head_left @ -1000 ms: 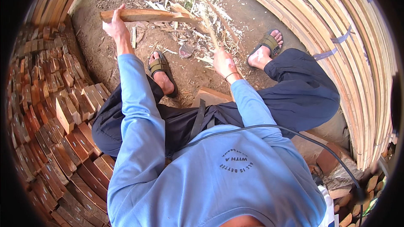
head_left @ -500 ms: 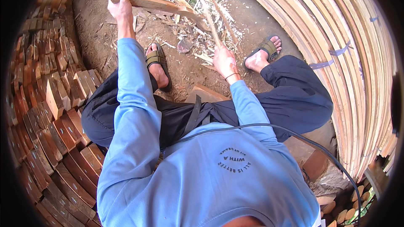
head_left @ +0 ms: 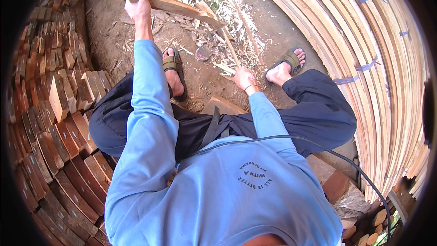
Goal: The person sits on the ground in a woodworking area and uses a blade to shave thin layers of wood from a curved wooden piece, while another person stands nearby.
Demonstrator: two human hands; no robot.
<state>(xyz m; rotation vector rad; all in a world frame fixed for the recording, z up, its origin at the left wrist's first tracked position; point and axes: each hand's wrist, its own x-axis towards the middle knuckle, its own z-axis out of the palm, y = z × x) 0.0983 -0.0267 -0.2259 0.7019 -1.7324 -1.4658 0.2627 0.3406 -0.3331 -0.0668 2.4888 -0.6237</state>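
My left hand (head_left: pixel 140 10) grips the left end of a brown wooden board (head_left: pixel 177 6), which slants away to the right above the ground. Lower and to the right, my right hand (head_left: pixel 245 78) is closed round the pale wooden handle (head_left: pixel 231 48) of a slim tool. The handle's far end meets the board's right end. What sits on that end, a blade or a head, I cannot make out. Wood chips and shavings (head_left: pixel 243 32) lie scattered on the dirt beneath and beyond the board.
Stacked short wood blocks (head_left: pixel 50 105) rise along the left side. Long pale planks (head_left: pixel 337 23), some tied with bluish strips, curve along the right. My sandalled feet rest on the dirt. A wooden block (head_left: pixel 223 105) lies between my legs, and a black cable (head_left: pixel 318 143) crosses my lap.
The tool's handle has swung down, from upright beyond the board to touching the board's right end. My left hand and the board appear slightly further right in view.
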